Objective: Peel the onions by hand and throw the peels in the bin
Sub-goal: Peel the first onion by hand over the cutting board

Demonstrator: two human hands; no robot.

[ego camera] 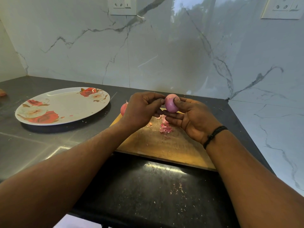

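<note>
Peeling stage, mid-step. The right hand [192, 118] is cradling a small red onion [171, 103] on its curled fingers, thumb pressing against the onion's right side, and is holding it in the air above the far edge of the wooden cutting board [164, 145]. The left hand [142, 109] is closing its fingertips on the onion's upper left side, apparently pinching a remnant of papery skin near the tip (the exact flap is too small to make out). Most of the visible surface is showing smooth, glossy purple flesh — by that evidence this onion is nearly finished.

The next move is likely calling for a short pull away from the bulb to strip the last skin, with the right hand turning the onion to expose any patch left. After that, the loose peels [165, 128] lying on the board are waiting to be gathered; no bin is appearing in view, so the disposal step is still ahead. A second onion [123, 109], partly hidden behind the left wrist, is resting just beside the board's left corner.

Setting: a dark stone counter [49, 145] — scattered with fine peel crumbs — is running into a corner of glossy marble-patterned wall [164, 55]. A floral plate [65, 104] is sitting to the left, well apart from the board. Two wall sockets [123, 5] are showing at the top edge.
</note>
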